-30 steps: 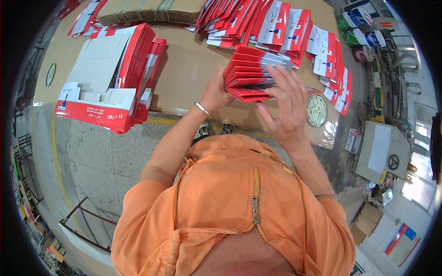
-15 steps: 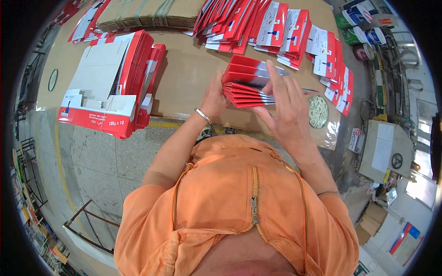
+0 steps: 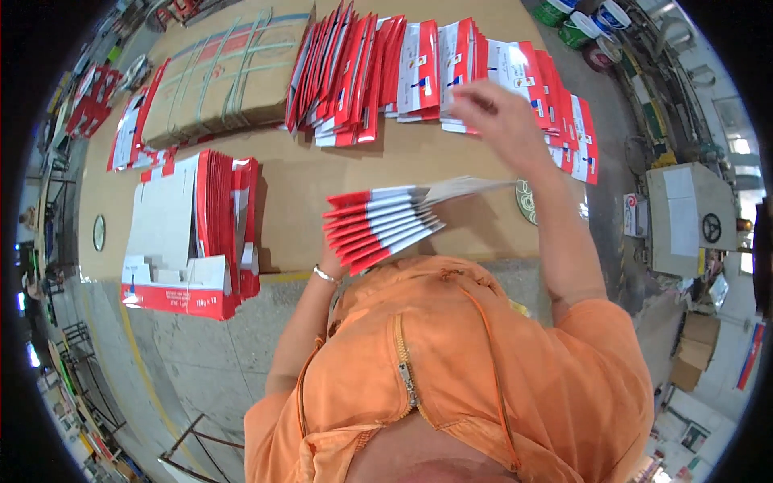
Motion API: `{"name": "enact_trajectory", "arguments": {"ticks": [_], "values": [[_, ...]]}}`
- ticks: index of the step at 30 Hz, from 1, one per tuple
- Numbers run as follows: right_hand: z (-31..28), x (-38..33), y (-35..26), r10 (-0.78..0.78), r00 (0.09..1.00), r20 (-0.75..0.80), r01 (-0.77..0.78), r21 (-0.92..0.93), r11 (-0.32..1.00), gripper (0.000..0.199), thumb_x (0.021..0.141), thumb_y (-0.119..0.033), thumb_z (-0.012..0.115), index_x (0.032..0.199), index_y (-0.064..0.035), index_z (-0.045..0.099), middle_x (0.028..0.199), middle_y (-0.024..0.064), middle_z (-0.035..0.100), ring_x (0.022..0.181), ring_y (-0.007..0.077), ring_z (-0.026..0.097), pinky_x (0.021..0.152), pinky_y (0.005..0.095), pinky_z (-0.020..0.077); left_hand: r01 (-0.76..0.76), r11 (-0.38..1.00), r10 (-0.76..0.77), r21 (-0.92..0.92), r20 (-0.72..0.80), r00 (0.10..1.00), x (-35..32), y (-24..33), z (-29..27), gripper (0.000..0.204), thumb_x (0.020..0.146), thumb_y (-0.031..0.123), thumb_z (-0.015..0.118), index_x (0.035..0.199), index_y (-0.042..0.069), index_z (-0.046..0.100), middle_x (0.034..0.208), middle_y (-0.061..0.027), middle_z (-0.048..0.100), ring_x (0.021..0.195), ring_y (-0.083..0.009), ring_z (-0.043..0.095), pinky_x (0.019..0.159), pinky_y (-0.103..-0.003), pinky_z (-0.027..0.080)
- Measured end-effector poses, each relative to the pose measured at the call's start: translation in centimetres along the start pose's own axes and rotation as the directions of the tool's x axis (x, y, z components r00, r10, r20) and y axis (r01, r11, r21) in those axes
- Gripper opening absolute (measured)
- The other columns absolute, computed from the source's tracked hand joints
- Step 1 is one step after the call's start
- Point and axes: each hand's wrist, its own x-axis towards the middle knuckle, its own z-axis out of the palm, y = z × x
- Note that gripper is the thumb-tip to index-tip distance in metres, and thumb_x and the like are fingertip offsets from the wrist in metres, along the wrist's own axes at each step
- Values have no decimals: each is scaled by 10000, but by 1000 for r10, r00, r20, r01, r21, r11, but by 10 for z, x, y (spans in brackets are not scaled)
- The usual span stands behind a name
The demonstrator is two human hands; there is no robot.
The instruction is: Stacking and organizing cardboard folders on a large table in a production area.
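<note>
My left hand (image 3: 332,259) grips a fanned bundle of folded red-and-white cartons (image 3: 382,225) near the table's front edge. The bundle hides most of its fingers; a light bracelet circles the wrist. Pale flaps stick out from the bundle's right side. Raised off to the right, my right hand (image 3: 507,117) has loosely bent fingers with a gap between them, and nothing shows in it. It hovers in front of a row of flat red-and-white cartons (image 3: 415,68), overlapping them in view; whether it touches any is unclear.
A large stack of cartons (image 3: 165,209) stands on the table's left. Behind it lies a strapped brown cardboard box (image 3: 217,80). An oval of pale rings (image 3: 527,201) is at the right table edge. Buckets (image 3: 580,30) and a machine with a handwheel (image 3: 691,209) stand beyond.
My right hand has left the bundle and moved up toward the carton row. The left hand's bundle is lower and farther left, its cartons fanned more evenly. The whole view has shifted.
</note>
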Motion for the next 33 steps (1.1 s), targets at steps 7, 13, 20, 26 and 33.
{"name": "enact_trajectory", "arguments": {"ticks": [7, 13, 20, 26, 33], "values": [[6, 74, 281, 405, 914, -3, -373, -401, 837, 521, 717, -415, 701, 946, 49, 643, 865, 183, 667, 846, 277, 650, 753, 384, 502, 101, 923, -88, -372, 51, 995, -11, -33, -47, 415, 982, 291, 378, 1349, 98, 386, 1326, -73, 476, 1184, -187, 467, 1048, -339, 364], [61, 92, 250, 581, 777, -243, -624, -423, 657, 659, 738, -286, 705, 1282, -11, 452, 1146, 207, 505, 1062, 365, 541, 873, 436, 479, 88, 899, -119, -429, -46, 992, -16, -53, -82, 401, 1000, 283, 334, 1343, 81, 387, 1307, -72, 483, 1175, -187, 465, 1054, -325, 347], [56, 93, 256, 449, 876, -174, -481, -359, 800, 780, 742, -210, 667, 1423, -169, 290, 1202, 217, 416, 1004, 375, 561, 835, 454, 490, -143, 858, 148, 494, 30, 989, 10, -2, -3, 336, 910, 77, 527, 1238, 46, 462, 1193, -64, 529, 1070, -172, 492, 993, -282, 385], [79, 110, 277, 432, 869, -242, -487, -259, 834, 615, 793, -128, 557, 1378, -170, 376, 1151, 190, 481, 982, 370, 577, 820, 462, 488, 120, 992, -124, -45, -120, 985, 5, -24, -28, 457, 795, -7, 665, 1221, 29, 504, 1138, -53, 569, 981, -153, 558, 871, -288, 497], [-12, 119, 213, 74, 913, -401, -234, -368, 900, 452, 812, -76, 508, 1256, -160, 534, 966, 163, 619, 910, 322, 612, 766, 442, 498, 5, 972, 17, 236, -95, 995, 11, 12, 14, 301, 780, 29, 700, 1052, 20, 571, 1019, -51, 592, 903, -143, 567, 780, -273, 519]]}}
